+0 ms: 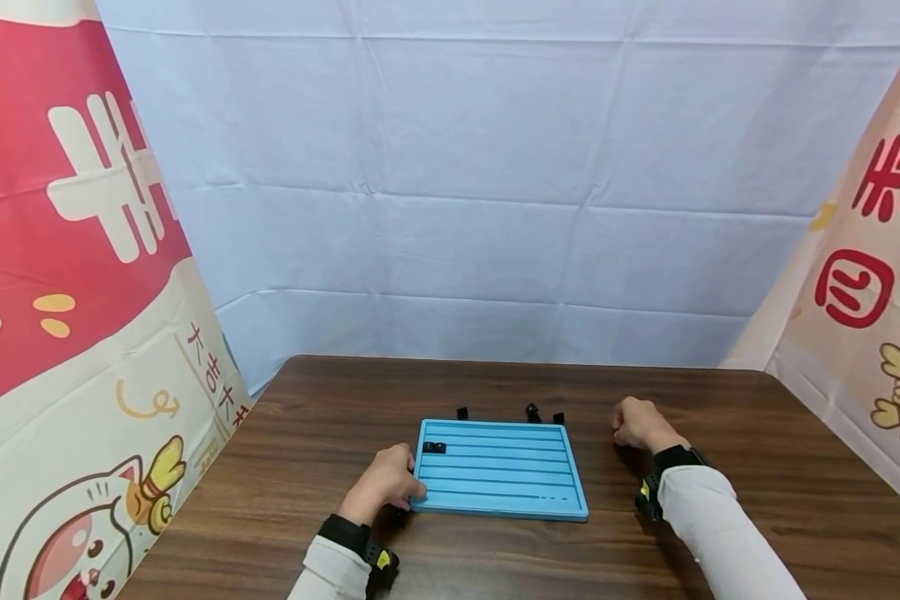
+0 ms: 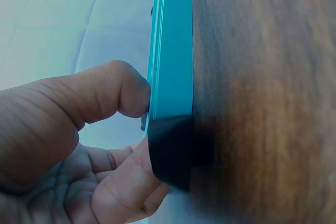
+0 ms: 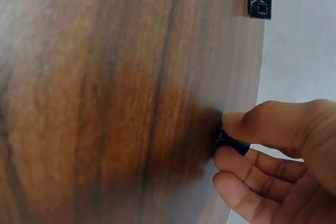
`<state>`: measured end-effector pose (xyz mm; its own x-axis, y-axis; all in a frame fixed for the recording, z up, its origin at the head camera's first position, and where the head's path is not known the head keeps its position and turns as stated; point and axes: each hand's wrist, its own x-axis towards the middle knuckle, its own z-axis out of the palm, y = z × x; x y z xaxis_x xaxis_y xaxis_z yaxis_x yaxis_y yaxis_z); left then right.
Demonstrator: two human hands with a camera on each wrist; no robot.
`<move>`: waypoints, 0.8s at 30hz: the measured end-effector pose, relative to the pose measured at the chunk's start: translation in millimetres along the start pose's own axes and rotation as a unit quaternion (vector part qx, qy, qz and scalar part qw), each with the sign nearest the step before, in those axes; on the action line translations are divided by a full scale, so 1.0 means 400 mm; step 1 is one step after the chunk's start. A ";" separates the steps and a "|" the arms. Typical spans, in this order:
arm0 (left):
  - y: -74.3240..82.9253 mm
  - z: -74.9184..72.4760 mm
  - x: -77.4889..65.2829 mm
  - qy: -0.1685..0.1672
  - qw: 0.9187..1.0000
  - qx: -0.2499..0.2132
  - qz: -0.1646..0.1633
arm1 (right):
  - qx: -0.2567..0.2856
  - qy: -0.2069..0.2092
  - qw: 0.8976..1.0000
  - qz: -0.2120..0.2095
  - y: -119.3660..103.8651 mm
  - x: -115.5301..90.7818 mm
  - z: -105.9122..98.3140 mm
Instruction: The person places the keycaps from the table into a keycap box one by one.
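Observation:
A light blue tray (image 1: 495, 479) with long parallel grooves lies on the table. My left hand (image 1: 386, 479) grips its near left edge, the thumb (image 2: 131, 95) on the rim and the other fingers at the side. Right at that corner, in the left wrist view, stands a black keycap (image 2: 170, 150), close to the index finger. Two black keycaps (image 1: 433, 447) sit side by side in a groove at the tray's left. To the right of the tray, my right hand (image 1: 641, 425) pinches a small black keycap (image 3: 231, 142) between thumb and fingers, low over the tabletop.
Several loose black keycaps, among them one at the back left (image 1: 462, 413) and one at the back right (image 1: 558, 418), lie behind the tray. The brown wooden table (image 1: 330, 392) ends at a pale cloth backdrop (image 1: 480, 208), with printed curtains on both sides.

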<state>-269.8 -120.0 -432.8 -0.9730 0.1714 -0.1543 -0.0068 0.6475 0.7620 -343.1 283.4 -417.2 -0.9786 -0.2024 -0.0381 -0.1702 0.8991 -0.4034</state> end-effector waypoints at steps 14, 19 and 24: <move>-0.002 -0.005 -0.003 -0.002 1.000 -0.003 0.015 | 0.017 0.036 0.998 -0.054 -0.003 -0.014 -0.018; 0.000 -0.006 -0.003 0.000 1.000 -0.003 0.006 | 0.025 0.055 0.996 -0.068 -0.018 -0.018 -0.024; 0.000 -0.004 -0.003 -0.002 1.000 -0.001 0.006 | 0.015 0.090 0.991 -0.094 -0.027 -0.021 -0.028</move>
<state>-268.9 -121.4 -431.8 -0.9723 0.1819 -0.1466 0.0051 0.6442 0.7649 -334.2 279.8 -402.3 -0.9353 -0.2904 0.2022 -0.3504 0.8396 -0.4151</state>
